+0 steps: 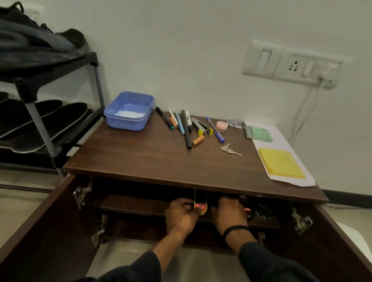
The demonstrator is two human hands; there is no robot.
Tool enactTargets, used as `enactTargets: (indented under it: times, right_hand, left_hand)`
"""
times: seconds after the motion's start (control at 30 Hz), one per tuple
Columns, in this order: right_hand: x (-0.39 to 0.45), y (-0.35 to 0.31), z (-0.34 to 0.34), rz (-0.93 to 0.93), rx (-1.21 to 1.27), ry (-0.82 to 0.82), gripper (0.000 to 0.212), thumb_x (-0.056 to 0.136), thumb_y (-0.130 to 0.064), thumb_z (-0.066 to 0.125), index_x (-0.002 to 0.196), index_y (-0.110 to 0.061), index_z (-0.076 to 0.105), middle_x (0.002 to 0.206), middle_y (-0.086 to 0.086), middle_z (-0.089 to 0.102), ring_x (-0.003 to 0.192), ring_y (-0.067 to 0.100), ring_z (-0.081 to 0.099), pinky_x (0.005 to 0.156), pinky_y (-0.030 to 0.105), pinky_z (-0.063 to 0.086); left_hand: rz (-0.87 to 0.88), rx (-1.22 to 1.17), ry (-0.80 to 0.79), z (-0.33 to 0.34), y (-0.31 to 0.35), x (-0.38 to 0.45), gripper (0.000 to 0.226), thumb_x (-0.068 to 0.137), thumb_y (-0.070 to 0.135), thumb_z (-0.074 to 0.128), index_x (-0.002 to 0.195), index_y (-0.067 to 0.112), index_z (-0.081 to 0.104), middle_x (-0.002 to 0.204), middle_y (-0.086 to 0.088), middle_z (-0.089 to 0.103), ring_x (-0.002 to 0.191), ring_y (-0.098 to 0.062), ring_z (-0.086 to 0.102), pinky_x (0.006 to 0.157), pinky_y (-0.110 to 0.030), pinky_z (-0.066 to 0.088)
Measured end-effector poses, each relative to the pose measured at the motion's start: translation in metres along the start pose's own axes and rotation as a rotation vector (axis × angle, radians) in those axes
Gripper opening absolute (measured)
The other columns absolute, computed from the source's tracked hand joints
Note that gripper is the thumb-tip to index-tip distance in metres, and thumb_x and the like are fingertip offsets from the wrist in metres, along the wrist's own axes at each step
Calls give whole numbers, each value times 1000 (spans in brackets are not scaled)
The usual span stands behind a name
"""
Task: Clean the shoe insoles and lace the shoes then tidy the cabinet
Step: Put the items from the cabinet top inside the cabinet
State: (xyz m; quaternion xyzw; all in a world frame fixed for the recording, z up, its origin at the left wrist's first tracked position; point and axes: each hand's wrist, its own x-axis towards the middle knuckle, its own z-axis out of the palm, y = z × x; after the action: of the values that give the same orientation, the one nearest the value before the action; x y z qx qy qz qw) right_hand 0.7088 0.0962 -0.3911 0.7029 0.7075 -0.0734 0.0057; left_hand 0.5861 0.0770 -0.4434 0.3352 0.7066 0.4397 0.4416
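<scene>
1. Both dark sleeves (281, 275) reach forward into the open cabinet (191, 170), between its swung-out doors.
2. Left hand (181, 215) curls round a small red-labelled box (200, 207) standing at the shelf's front edge.
3. Right hand (230, 213) lies just right of that box, fingers hidden in shadow; I cannot tell its grip.
4. Pens (182, 124), keys (229, 149) and a blue tub (128, 111) sit on the worktop above.
5. Insoles (42, 118) lie on the rack at left, under shoes (33, 37).

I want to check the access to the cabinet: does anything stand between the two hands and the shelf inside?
Nothing visible does. Both cabinet doors are swung open, and the left hand and right hand are already at the shelf. The left hand grips a small red-labelled item there.
</scene>
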Motion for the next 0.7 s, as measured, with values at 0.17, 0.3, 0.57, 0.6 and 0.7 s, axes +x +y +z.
enactTargets:
  times: [0.17, 0.3, 0.57, 0.6, 0.7]
  right_hand:
    - [-13, -3, -17, -8, -55, -108, 33, 98, -32, 58, 126, -15, 58, 131, 11, 61, 119, 29, 61, 93, 37, 52]
    - [-35, -9, -45, -63, -99, -213, 39, 94, -32, 61, 130, -19, 51, 133, 9, 54, 123, 29, 57, 97, 41, 48]
    - [-44, -4, -114, -147, 240, -303, 10, 89, -27, 68, 91, -20, 75, 89, 1, 74, 82, 13, 70, 76, 29, 60]
    - [-45, -1, -122, -170, 305, -335, 10, 91, -25, 69, 88, -19, 76, 84, 0, 76, 74, 9, 70, 70, 24, 59]
    - [-49, 6, -141, -194, 521, -373, 8, 91, -23, 73, 87, -17, 78, 78, 2, 77, 67, 9, 70, 63, 22, 58]
  left_hand:
    - [250, 534, -90, -11, 12, -16, 48, 81, 44, 76, 125, 27, 67, 122, -2, 66, 116, -25, 65, 98, -32, 54]
    - [433, 828, -133, -28, 39, -41, 34, 91, 35, 66, 121, 20, 64, 122, -7, 65, 114, -30, 64, 95, -37, 54]
    - [692, 663, -95, -49, 76, -69, 19, 88, 34, 56, 99, 27, 70, 83, 5, 70, 78, -12, 69, 73, -33, 59]
    - [732, 613, -82, -52, 78, -69, 19, 88, 35, 56, 98, 28, 71, 77, 6, 69, 73, -10, 68, 70, -32, 59]
    - [846, 503, -86, -58, 79, -67, 15, 90, 30, 59, 96, 28, 72, 65, 10, 64, 63, -6, 64, 63, -31, 56]
